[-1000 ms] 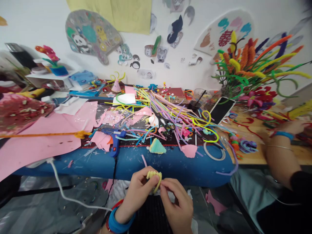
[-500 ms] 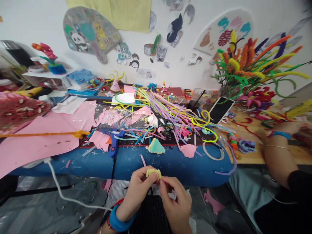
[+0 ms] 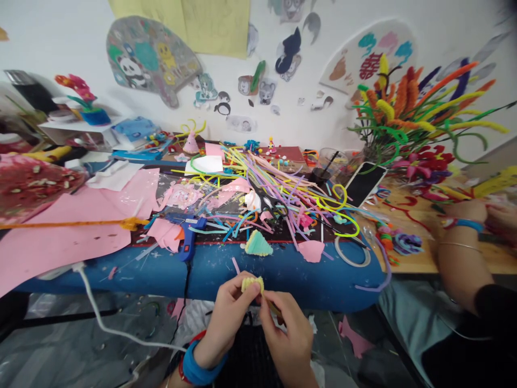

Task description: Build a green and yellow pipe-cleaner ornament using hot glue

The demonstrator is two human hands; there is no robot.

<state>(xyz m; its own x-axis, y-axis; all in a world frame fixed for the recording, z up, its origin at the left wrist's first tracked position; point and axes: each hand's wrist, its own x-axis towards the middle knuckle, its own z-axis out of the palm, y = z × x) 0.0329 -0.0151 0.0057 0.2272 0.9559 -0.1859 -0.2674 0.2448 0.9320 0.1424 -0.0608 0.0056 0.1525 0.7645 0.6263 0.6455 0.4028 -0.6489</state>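
In front of the table edge, my left hand [image 3: 228, 310] pinches a small folded piece of fuzzy yellow pipe cleaner [image 3: 252, 283] between thumb and fingers. Thumb and forefinger of my right hand [image 3: 287, 328] are pressed together at the right side of the same piece, apparently on its end; the exact grip is too small to see. Just beyond lies a teal triangle [image 3: 258, 244] with a yellow fuzzy border. A blue glue gun [image 3: 189, 237] rests to the left, and black-handled scissors [image 3: 270, 205] lie on the pile of pipe cleaners [image 3: 278, 180].
Pink sheets [image 3: 81, 215] cover the table's left side. A phone [image 3: 365, 183] leans at the right near a clear tape ring [image 3: 351, 252] and a pipe-cleaner bouquet [image 3: 404, 116]. A co-worker's arm [image 3: 462, 253] reaches over the wooden table. A white cable [image 3: 109, 326] hangs at the left.
My right hand has shifted slightly left and turned a little against the yellow piece. My left hand still holds it in nearly the same place. The co-worker's hand has moved slightly.
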